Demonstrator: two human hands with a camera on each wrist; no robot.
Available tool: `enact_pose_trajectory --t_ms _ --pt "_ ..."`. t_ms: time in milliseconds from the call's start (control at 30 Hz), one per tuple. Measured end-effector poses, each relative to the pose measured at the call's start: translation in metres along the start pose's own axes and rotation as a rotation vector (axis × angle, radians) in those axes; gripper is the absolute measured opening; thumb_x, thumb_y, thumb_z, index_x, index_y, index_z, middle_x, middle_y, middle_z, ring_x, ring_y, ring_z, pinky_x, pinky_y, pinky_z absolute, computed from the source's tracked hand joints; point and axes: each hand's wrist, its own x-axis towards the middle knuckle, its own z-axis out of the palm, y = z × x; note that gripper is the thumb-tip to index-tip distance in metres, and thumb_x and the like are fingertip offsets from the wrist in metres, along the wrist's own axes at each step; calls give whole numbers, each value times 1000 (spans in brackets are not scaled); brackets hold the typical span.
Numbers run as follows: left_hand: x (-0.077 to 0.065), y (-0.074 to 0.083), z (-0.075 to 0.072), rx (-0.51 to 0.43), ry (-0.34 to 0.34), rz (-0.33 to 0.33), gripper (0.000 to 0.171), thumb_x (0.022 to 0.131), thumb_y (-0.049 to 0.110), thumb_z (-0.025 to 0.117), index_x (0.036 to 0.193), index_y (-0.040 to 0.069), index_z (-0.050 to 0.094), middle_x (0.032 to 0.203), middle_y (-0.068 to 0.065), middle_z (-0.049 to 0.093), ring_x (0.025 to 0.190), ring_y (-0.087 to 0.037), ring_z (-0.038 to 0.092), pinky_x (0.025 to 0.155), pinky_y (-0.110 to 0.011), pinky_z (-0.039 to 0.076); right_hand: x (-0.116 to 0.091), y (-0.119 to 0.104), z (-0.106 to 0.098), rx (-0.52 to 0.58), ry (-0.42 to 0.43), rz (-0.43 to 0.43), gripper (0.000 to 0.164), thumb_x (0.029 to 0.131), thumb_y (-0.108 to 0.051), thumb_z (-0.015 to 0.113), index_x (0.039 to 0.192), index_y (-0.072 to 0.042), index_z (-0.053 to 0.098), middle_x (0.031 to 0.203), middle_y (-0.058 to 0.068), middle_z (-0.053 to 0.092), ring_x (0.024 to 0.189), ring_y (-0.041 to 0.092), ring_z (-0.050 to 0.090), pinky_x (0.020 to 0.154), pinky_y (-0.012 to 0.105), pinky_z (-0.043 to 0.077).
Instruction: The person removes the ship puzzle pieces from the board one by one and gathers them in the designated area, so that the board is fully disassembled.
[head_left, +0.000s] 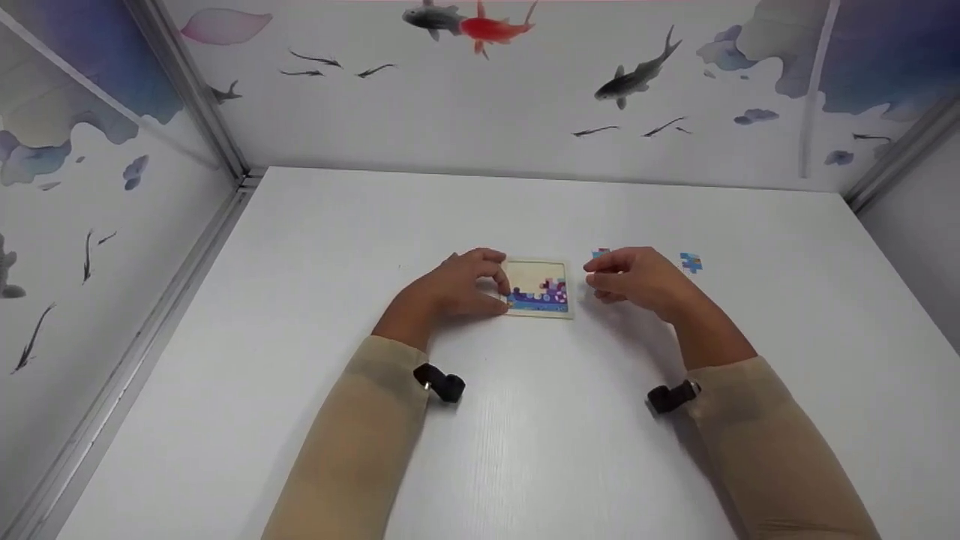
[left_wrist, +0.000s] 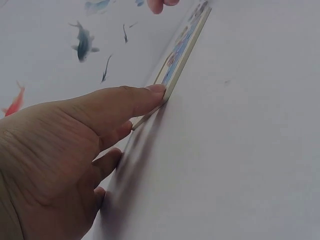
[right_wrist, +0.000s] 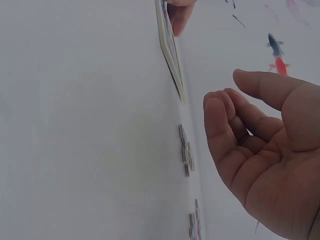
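A small jigsaw puzzle tray (head_left: 571,296) with a pale wooden rim lies flat on the white table. Interlocked blue and purple pieces (head_left: 536,301) fill its near part and right side; pale backing shows above them. My left hand (head_left: 461,288) holds the tray at its left edge, the thumb (left_wrist: 150,95) on the near corner. To the right of the tray, my right hand (head_left: 637,281) hovers with bent fingers and the thumb held apart. Nothing shows between them in the right wrist view. Beneath that hand, one loose puzzle piece (head_left: 601,253) is partly hidden.
Another loose blue puzzle piece (head_left: 691,262) lies farther right on the white table (head_left: 525,427). Panels with painted fish (head_left: 637,79) rise along the back and left edges of the table. Each sleeve cuff carries a small black camera mount (head_left: 442,384).
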Motion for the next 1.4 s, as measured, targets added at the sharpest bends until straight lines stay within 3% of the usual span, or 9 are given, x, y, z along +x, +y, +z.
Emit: enact_pose_trajectory --t_ms 200,400,533,733,1133,1400 --pt "0 -6 1 17 11 34 13 94 37 78 105 33 74 171 7 40 166 -26 27 139 -52 0 12 -22 16 14 -6 22 37 102 -32 74 136 -18 70 133 8 72 113 25 75 109 42 58" --pt "-1 -9 2 13 9 36 12 94 39 76 105 35 74 171 8 39 166 -25 27 138 -55 0 21 -36 28 33 -3 30 38 103 -33 72 139 -20 68 134 6 72 115 24 76 109 50 55" --pt "0 -8 1 18 8 44 12 94 39 77 105 34 74 172 8 39 166 -25 27 138 -55 0 26 -30 31 60 4 40 35 103 -28 72 136 -18 70 135 8 70 116 25 73 113 46 55" --pt "0 -7 0 24 1 50 12 95 38 78 105 34 74 173 8 37 167 -23 25 138 -55 -1 30 -22 35 -2 -5 83 32 103 -26 73 133 -18 73 133 10 69 112 24 71 103 33 60" --pt "1 -3 2 32 4 40 9 94 37 77 102 35 74 171 11 41 166 -20 26 138 -54 0 26 -24 38 -135 12 102 33 101 -28 75 131 -16 75 131 10 73 109 24 67 99 34 56" --pt "-1 -3 1 32 15 84 12 95 37 78 105 31 74 171 6 42 164 -23 31 138 -58 2 24 -25 38 -171 3 81 29 102 -31 75 127 -17 77 128 9 72 105 22 67 90 29 57"
